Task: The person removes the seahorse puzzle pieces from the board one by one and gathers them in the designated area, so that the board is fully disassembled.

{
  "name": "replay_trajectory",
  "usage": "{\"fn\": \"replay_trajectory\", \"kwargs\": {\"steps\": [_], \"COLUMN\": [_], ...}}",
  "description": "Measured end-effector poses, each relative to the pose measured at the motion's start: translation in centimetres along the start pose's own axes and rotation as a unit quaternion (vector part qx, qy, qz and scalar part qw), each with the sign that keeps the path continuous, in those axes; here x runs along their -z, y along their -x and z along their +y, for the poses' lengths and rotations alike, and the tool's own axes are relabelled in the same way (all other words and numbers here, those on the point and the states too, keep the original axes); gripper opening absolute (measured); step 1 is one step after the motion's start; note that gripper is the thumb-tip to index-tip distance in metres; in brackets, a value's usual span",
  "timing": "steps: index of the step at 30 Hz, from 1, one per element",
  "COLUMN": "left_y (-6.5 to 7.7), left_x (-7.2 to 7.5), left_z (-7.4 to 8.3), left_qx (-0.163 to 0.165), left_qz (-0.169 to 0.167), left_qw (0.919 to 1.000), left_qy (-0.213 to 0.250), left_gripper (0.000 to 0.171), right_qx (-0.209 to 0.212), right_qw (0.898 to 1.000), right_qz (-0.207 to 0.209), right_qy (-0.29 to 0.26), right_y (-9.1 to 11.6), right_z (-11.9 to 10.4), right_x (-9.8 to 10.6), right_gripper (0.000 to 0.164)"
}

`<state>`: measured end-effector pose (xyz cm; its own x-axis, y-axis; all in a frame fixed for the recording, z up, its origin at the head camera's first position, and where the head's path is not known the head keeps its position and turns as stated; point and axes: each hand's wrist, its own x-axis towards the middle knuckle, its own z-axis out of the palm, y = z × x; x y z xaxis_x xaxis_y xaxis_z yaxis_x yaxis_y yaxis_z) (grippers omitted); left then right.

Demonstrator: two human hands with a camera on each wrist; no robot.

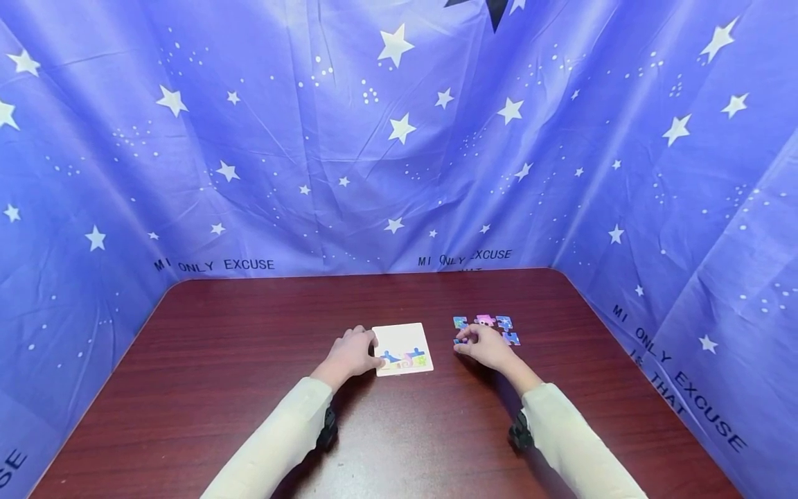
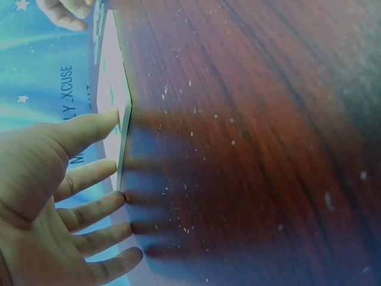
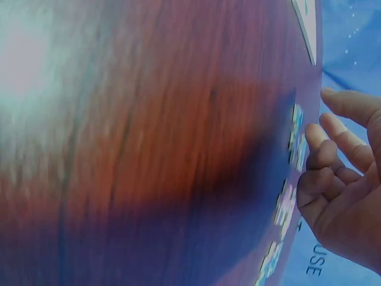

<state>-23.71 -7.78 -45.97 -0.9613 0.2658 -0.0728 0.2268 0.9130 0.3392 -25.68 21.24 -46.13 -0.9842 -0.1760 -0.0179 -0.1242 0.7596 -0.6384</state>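
Note:
My left hand (image 1: 352, 352) rests at the left edge of a square white puzzle board (image 1: 399, 336). Its thumb touches the board's near left corner and the other fingers lie spread along the side, as the left wrist view shows. Joined blue, pink and yellow-green puzzle pieces (image 1: 408, 360) fill the board's near part. To the right, my right hand (image 1: 489, 346) hovers low over several loose puzzle pieces (image 1: 484, 320), thumb and forefinger apart. A blue piece (image 1: 458, 342) peeks out by those fingertips; the hand partly hides the near row.
A dark red-brown wooden table (image 1: 262, 326) carries everything. Blue curtains (image 1: 349, 173) with white stars and lettering hang along its back and sides. Black wrist devices (image 1: 520, 433) sit at both sleeves.

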Motion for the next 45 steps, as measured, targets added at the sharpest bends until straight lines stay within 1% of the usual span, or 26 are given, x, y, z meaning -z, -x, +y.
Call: {"fn": "replay_trajectory", "kwargs": {"steps": [4, 7, 10, 15, 19, 22, 25, 31, 39, 42, 45], "left_y": [0.1, 0.2, 0.3, 0.5, 0.5, 0.4, 0.3, 0.1, 0.2, 0.2, 0.2], "left_x": [-0.1, 0.1, 0.2, 0.2, 0.1, -0.2, -0.6, -1.0, -1.1, -1.1, -1.1], "left_z": [0.1, 0.4, 0.8, 1.7, 2.2, 2.5, 2.6, 2.7, 2.8, 2.8, 2.9], "left_qx": [0.001, -0.008, -0.027, -0.07, -0.104, -0.121, -0.131, -0.135, -0.14, -0.138, -0.128], "left_qz": [0.0, 0.006, 0.013, 0.018, 0.022, 0.023, 0.023, 0.018, 0.018, 0.014, 0.007], "left_qw": [1.0, 1.0, 0.9996, 0.9974, 0.9944, 0.9923, 0.991, 0.9905, 0.9897, 0.9901, 0.9915], "left_qy": [0.0, 0.0, 0.002, 0.003, -0.006, -0.011, -0.013, -0.016, -0.025, -0.024, -0.02], "left_gripper": [0.038, 0.037, 0.037, 0.034, 0.03, 0.03, 0.03, 0.029, 0.03, 0.03, 0.029], "right_qx": [0.009, 0.014, 0.02, 0.025, 0.042, 0.055, 0.067, 0.08, 0.105, 0.106, 0.104], "right_qw": [0.999, 0.999, 0.998, 0.997, 0.996, 0.994, 0.992, 0.99, 0.989, 0.989, 0.99], "right_qz": [-0.022, -0.037, -0.051, -0.062, -0.073, -0.083, -0.091, -0.102, -0.098, -0.098, -0.1], "right_qy": [-0.021, -0.036, -0.042, -0.037, -0.041, -0.045, -0.051, -0.05, -0.02, -0.014, -0.011], "right_y": [0.0, 0.1, 0.0, 0.0, 0.1, 0.1, 0.1, 0.0, 0.0, 0.0, 0.0], "right_z": [-0.8, -1.5, -2.0, -2.7, -3.0, -3.2, -3.3, -3.6, -4.0, -3.9, -4.0], "right_x": [-0.8, -1.3, -1.8, -2.4, -2.8, -2.9, -3.1, -3.5, -3.9, -4.0, -4.0], "right_gripper": [0.021, 0.021, 0.021, 0.02, 0.021, 0.022, 0.024, 0.027, 0.035, 0.036, 0.036]}}
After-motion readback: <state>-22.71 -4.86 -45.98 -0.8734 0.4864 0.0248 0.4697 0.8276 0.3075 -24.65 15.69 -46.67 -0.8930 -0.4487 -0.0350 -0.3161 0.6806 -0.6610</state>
